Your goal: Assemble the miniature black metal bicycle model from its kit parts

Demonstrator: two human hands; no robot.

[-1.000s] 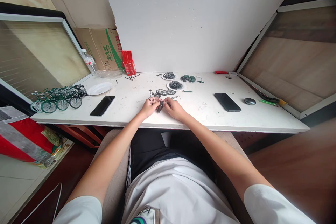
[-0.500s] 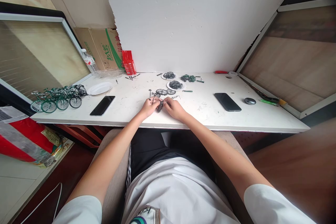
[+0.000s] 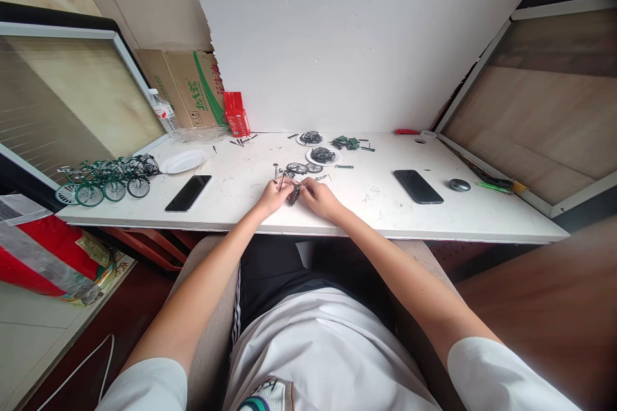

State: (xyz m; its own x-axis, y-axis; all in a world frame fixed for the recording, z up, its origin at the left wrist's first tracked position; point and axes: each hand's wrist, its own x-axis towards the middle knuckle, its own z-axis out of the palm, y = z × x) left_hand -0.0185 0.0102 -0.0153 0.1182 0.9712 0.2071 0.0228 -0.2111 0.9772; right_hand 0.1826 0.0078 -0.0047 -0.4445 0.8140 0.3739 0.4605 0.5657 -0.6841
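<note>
At the front middle of the table, my left hand (image 3: 274,196) and my right hand (image 3: 319,197) meet with fingers closed. Between them is a small dark model bicycle part (image 3: 294,194); its exact shape is too small to make out. My left fingers pinch one side of it, and thin dark bars stand up by that hand. From the other side my right thumb and fingers close on it. Just beyond the fingers lie model bicycle wheels (image 3: 297,169) with black tyres. Small grey bits (image 3: 322,178) rest to their right.
Several finished model bicycles (image 3: 103,183) stand at the left. Plates with dark parts (image 3: 322,155), green pieces (image 3: 346,142) and a white plate (image 3: 183,162) lie farther back. Phones flank my hands, one left (image 3: 188,193), one right (image 3: 418,187). A mouse (image 3: 459,185) sits at the right.
</note>
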